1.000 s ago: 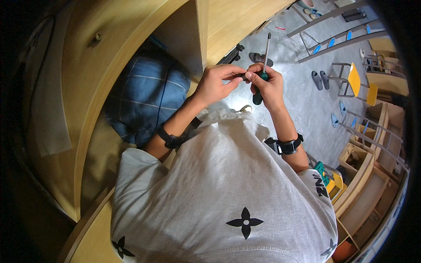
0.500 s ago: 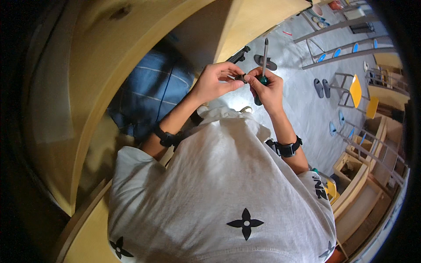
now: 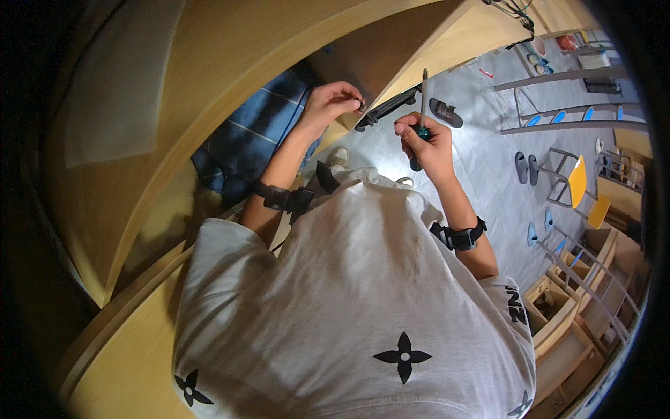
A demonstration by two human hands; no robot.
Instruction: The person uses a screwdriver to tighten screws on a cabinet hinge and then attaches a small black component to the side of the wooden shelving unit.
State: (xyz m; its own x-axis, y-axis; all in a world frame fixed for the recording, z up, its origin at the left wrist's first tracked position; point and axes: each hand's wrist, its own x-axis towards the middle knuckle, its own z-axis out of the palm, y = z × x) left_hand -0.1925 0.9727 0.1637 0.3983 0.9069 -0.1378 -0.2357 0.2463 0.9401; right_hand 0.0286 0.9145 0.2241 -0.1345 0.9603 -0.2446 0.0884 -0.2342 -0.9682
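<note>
In my right hand point(image 3: 427, 142) is a screwdriver point(image 3: 424, 98), its dark green handle in the curled fingers and its metal shaft pointing up and away from me. My left hand point(image 3: 331, 108) is held further left, beside the edge of a wooden panel point(image 3: 412, 52). Its thumb and fingers are pinched around a small dark piece point(image 3: 362, 105), too small to name. The two hands are apart. A black strap sits on each forearm.
A black bar-shaped object point(image 3: 387, 110) lies beyond my hands, near a dark sandal point(image 3: 446, 112). Blue checked fabric point(image 3: 255, 129) hangs or lies at left under curved wooden boards. Yellow chairs point(image 3: 576, 181), slippers point(image 3: 527, 168) and metal ladders stand to the right. Cables point(image 3: 520, 17) dangle at top.
My hands have come apart: the left moved left toward the wooden panel with the small dark piece. My right hand still grips the screwdriver. The view has shifted somewhat.
</note>
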